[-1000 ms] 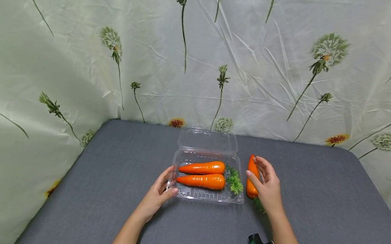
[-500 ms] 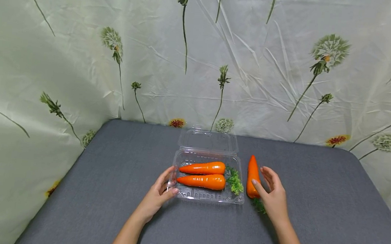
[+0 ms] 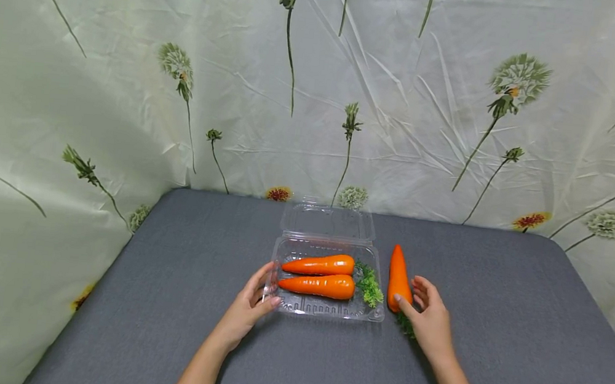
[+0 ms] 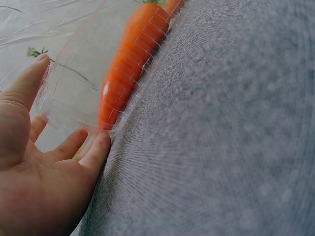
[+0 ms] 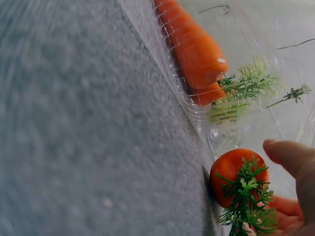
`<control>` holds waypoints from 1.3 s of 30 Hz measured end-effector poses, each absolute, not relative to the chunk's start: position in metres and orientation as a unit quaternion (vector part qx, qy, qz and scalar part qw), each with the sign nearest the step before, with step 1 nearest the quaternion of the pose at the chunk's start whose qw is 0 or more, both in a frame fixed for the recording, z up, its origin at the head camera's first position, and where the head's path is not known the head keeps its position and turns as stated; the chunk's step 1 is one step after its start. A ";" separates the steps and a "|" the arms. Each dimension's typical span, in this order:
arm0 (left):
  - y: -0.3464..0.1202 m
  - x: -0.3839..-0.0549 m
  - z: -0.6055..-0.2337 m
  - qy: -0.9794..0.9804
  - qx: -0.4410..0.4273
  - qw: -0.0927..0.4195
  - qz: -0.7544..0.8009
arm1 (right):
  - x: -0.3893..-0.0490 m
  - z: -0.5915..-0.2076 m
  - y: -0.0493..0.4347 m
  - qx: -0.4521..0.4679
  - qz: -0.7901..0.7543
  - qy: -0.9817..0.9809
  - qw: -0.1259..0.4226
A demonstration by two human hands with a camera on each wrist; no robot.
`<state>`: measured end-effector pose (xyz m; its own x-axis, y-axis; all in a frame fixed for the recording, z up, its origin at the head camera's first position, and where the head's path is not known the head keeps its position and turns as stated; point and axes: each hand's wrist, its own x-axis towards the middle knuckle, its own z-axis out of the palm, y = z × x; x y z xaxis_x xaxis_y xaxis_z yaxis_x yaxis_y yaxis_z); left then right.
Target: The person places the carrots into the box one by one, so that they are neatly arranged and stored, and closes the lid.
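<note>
An open clear plastic clamshell box (image 3: 324,308) holds two shiny orange carrots, a rear carrot (image 3: 318,263) and a front carrot (image 3: 318,284). Their green tops bunch at the right end. My left hand (image 3: 249,301) rests against the box's left end, its fingers nearly straight and touching the plastic in the left wrist view. A third carrot (image 3: 398,281) lies right of the box, tip pointing away, its leafy top (image 5: 248,196) toward me. Beside its thick end is my right hand (image 3: 430,324), thumb over the near end in the head view and fingers loosely bent on the far side.
The box's lid (image 3: 329,220) is folded back behind it. All stand on a grey cloth-covered table (image 3: 185,248). A pale flowered curtain (image 3: 405,102) hangs along the table's back edge and left side.
My right hand has drawn back from the third carrot's upper part toward its leafy end, uncovering more of the orange body. My left hand and the box have stayed in place.
</note>
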<state>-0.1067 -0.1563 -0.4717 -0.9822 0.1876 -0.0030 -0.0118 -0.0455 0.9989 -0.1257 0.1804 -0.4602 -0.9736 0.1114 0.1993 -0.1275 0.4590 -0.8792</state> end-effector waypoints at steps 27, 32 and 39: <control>-0.156 -0.107 -0.473 0.678 0.065 0.069 0.729 | -0.122 -0.441 0.182 -0.045 0.546 -0.833 0.080; -0.156 -0.106 -0.472 0.681 0.065 0.069 0.726 | -0.121 -0.433 0.180 -0.009 0.576 -0.811 0.099; -0.156 -0.106 -0.472 0.686 0.065 0.071 0.721 | -0.125 -0.422 0.175 0.029 0.588 -0.800 0.120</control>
